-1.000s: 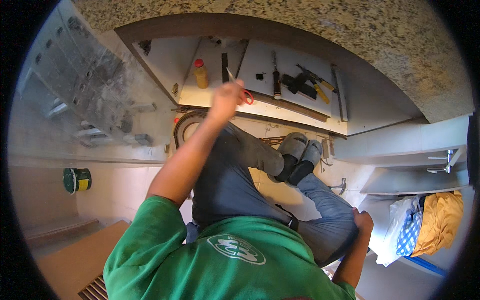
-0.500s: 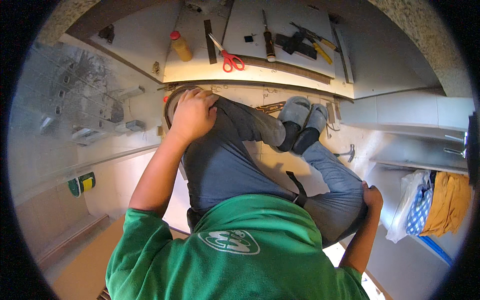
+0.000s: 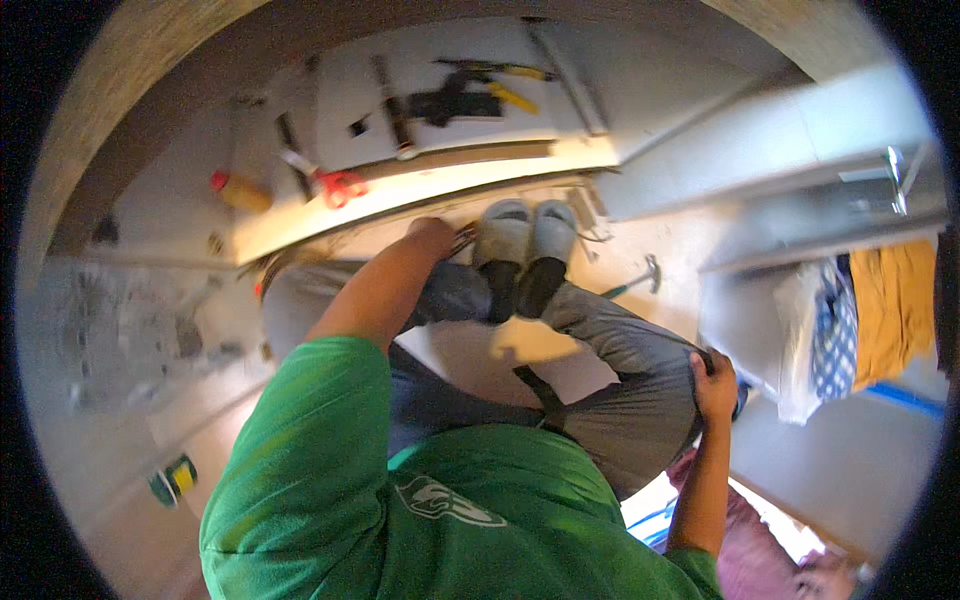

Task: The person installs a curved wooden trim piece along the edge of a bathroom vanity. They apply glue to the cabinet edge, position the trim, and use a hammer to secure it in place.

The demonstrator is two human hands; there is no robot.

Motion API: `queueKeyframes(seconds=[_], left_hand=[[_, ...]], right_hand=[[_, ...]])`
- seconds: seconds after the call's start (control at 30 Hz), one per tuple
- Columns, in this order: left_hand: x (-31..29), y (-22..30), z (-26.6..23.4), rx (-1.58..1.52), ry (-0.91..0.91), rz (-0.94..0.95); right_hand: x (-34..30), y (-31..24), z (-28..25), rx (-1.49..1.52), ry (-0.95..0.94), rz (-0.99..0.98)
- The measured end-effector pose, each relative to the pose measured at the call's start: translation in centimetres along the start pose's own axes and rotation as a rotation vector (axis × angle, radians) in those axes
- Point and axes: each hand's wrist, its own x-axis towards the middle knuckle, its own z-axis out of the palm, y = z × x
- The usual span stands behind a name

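My left hand (image 3: 432, 236) reaches down to the floor strip just left of my grey slippers (image 3: 506, 232). Motion blurs it, and its fingers are out of sight. Beside it shows part of a dark, narrow tool (image 3: 464, 240); I cannot tell whether the hand touches it. My right hand (image 3: 715, 386) rests on my bent right knee, thumb and fingers apart on the grey trouser leg (image 3: 640, 350). A hammer (image 3: 636, 279) lies on the floor right of the slippers.
Ahead, a pale board (image 3: 430, 75) carries red-handled scissors (image 3: 340, 187), a screwdriver (image 3: 396, 110), yellow-handled pliers (image 3: 514, 97) and a red-capped bottle (image 3: 242, 192). Cloths (image 3: 893, 310) hang at right. A green-and-yellow roll (image 3: 174, 480) is at left. Another person's maroon clothing (image 3: 745, 540) shows lower right.
My left hand has left my left knee and moved forward and right, down toward the floor. The view has turned, and a person's maroon clothing has appeared at the lower right.
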Motion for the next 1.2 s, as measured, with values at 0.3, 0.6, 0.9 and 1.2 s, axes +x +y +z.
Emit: queueKeyframes(seconds=[0.3,0.6,0.9,1.2], left_hand=[[0.9,1.1,1.2,0.007,-0.191,-0.139],[-3.0,-1.4,-2.2,0.141,-0.143,-0.044],[-18.2,0.2,-10.9,0.039,0.222,0.14],[-31.9,12.8,-10.0,-0.61,0.555,0.376]], right_hand=[[2.1,-0.5,-0.5,-0.017,0.01,0.078],[1.5,0.9,0.3,-0.002,0.038,0.055],[-1.1,-6.2,1.0,0.343,0.386,-0.19],[-3.2,-26.7,3.3,1.69,-0.542,-0.131]])
